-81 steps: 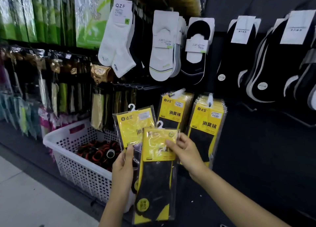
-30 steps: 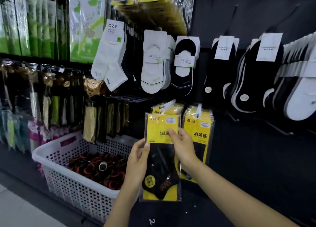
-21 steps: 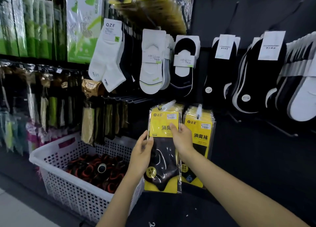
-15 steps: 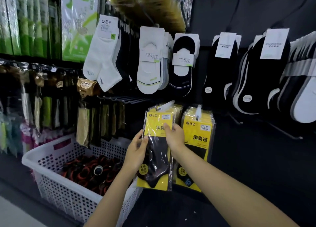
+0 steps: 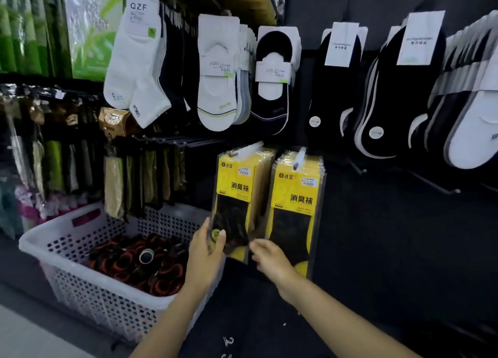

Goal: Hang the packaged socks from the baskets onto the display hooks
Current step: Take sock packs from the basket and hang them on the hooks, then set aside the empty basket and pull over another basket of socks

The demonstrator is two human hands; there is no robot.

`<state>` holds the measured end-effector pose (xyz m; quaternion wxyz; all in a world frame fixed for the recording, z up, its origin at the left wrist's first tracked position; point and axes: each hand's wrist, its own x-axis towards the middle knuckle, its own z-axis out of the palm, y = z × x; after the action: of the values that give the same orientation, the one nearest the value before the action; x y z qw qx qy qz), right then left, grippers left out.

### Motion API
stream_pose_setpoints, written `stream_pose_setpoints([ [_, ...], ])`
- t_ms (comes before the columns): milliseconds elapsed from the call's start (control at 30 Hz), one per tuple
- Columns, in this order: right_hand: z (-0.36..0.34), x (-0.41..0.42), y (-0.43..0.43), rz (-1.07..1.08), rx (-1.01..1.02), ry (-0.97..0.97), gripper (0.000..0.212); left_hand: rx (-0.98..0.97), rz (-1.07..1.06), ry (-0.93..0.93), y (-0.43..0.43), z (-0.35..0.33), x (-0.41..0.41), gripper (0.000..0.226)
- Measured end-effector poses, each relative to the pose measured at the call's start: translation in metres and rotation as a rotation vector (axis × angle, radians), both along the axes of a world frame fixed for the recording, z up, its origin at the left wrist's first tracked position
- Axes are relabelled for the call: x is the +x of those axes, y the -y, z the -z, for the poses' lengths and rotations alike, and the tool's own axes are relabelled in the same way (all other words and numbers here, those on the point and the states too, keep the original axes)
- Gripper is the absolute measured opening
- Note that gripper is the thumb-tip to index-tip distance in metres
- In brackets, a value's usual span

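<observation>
Sock pack (image 5: 233, 196): yellow header, black sock in a clear sleeve, front of the left stack, hanging on a white-tipped display hook (image 5: 246, 149) just below frame centre.

Left grip (image 5: 207, 247): pinches the pack's lower left corner, thumb on the front face, fingers up along the left edge.

Right grip (image 5: 266, 258): fingers loosely extended and apart, holding nothing, tips at the pack's bottom right corner. Motion blur, so can't tell if it's touching.

At 3 o'clock of the pack, just beside it: second stack (image 5: 297, 209) of the same yellow packs on its own hook.

At 8 o'clock: white perforated basket (image 5: 67, 239) on the low shelf, under the left forearm. Inside: heap of dark bundles with orange-red bands (image 5: 121, 263) filling the bottom, well below the rim. One pale-rimmed ring (image 5: 146, 255) on top of the heap.

At 12 o'clock: row of hung white and black low-cut socks (image 5: 218, 88). At 10 o'clock: white ankle socks (image 5: 134, 69).
</observation>
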<state>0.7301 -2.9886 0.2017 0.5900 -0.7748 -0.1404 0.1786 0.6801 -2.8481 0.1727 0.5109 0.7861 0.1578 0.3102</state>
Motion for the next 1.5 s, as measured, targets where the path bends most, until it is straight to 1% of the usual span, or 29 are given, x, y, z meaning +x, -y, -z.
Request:
stream_pose_setpoints([
  [67, 0.020, -0.019, 0.043, -0.037, -0.015, -0.043, 0.023, -0.029, 0.084, -0.035, 0.030, 0.020, -0.023, 0.059],
  [133, 0.043, -0.035, 0.094, -0.024, -0.053, -0.105, 0.017, -0.090, 0.153, -0.121, 0.066, 0.045, -0.046, 0.058],
  [200, 0.068, -0.051, 0.147, 0.053, -0.114, -0.165, 0.013, -0.141, 0.225, -0.253, 0.105, 0.076, -0.068, 0.056],
  [267, 0.098, -0.067, 0.198, 0.154, -0.237, -0.146, 0.014, -0.217, 0.318, -0.380, 0.149, 0.111, -0.092, 0.054],
  [333, 0.134, -0.086, 0.246, 0.194, -0.416, -0.129, 0.020, -0.220, 0.398, -0.470, 0.195, 0.148, -0.119, 0.051],
  [367, 0.151, -0.098, 0.264, 0.160, -0.513, -0.175, 0.021, -0.200, 0.450, -0.503, 0.218, 0.167, -0.133, 0.048],
  [400, 0.168, -0.108, 0.278, 0.121, -0.597, -0.277, 0.027, -0.183, 0.511, -0.542, 0.238, 0.186, -0.146, 0.045],
  [467, 0.199, -0.130, 0.295, 0.060, -0.695, -0.521, 0.048, -0.196, 0.624, -0.632, 0.273, 0.216, -0.172, 0.040],
  [500, 0.209, -0.140, 0.297, 0.048, -0.713, -0.581, 0.055, -0.213, 0.631, -0.684, 0.286, 0.230, -0.184, 0.042],
  [533, 0.219, -0.147, 0.295, 0.064, -0.712, -0.593, 0.059, -0.220, 0.604, -0.743, 0.297, 0.241, -0.195, 0.047],
  [567, 0.229, -0.151, 0.293, 0.094, -0.709, -0.554, 0.061, -0.216, 0.592, -0.800, 0.304, 0.249, -0.203, 0.051],
  [633, 0.239, -0.159, 0.289, 0.171, -0.759, -0.461, 0.066, -0.257, 0.647, -0.874, 0.312, 0.257, -0.212, 0.055],
  [667, 0.242, -0.163, 0.289, 0.244, -0.784, -0.447, 0.071, -0.291, 0.685, -0.875, 0.313, 0.258, -0.217, 0.056],
  [700, 0.245, -0.168, 0.289, 0.313, -0.757, -0.470, 0.076, -0.313, 0.716, -0.867, 0.312, 0.260, -0.221, 0.056],
  [767, 0.254, -0.174, 0.287, 0.395, -0.615, -0.537, 0.082, -0.312, 0.750, -0.848, 0.302, 0.261, -0.234, 0.056],
  [833, 0.259, -0.179, 0.277, 0.374, -0.530, -0.529, 0.079, -0.253, 0.747, -0.830, 0.285, 0.268, -0.244, 0.048],
  [867, 0.260, -0.181, 0.269, 0.330, -0.488, -0.510, 0.073, -0.210, 0.734, -0.832, 0.275, 0.271, -0.247, 0.046],
  [933, 0.258, -0.186, 0.245, 0.257, -0.348, -0.528, 0.047, -0.142, 0.719, -0.818, 0.253, 0.275, -0.249, 0.048],
  [967, 0.256, -0.191, 0.230, 0.224, -0.282, -0.548, 0.033, -0.161, 0.711, -0.820, 0.241, 0.275, -0.249, 0.050],
  [1000, 0.254, -0.196, 0.212, 0.202, -0.221, -0.572, 0.027, -0.179, 0.691, -0.824, 0.226, 0.272, -0.248, 0.052],
  [1100, 0.263, -0.209, 0.150, 0.115, -0.065, -0.671, 0.040, -0.136, 0.594, -0.794, 0.173, 0.265, -0.249, 0.046],
  [1200, 0.276, -0.216, 0.081, 0.074, 0.038, -0.686, 0.050, -0.058, 0.450, -0.786, 0.109, 0.260, -0.256, 0.047],
  [1333, 0.286, -0.218, -0.002, 0.041, 0.156, -0.758, 0.051, 0.003, 0.335, -0.846, 0.032, 0.255, -0.262, 0.050],
  [1400, 0.288, -0.220, -0.023, 0.007, 0.158, -0.790, 0.046, 0.006, 0.309, -0.881, 0.007, 0.253, -0.262, 0.050],
  [1500, 0.280, -0.217, -0.011, -0.072, 0.050, -0.742, 0.044, -0.008, 0.346, -0.922, -0.008, 0.241, -0.252, 0.044],
])
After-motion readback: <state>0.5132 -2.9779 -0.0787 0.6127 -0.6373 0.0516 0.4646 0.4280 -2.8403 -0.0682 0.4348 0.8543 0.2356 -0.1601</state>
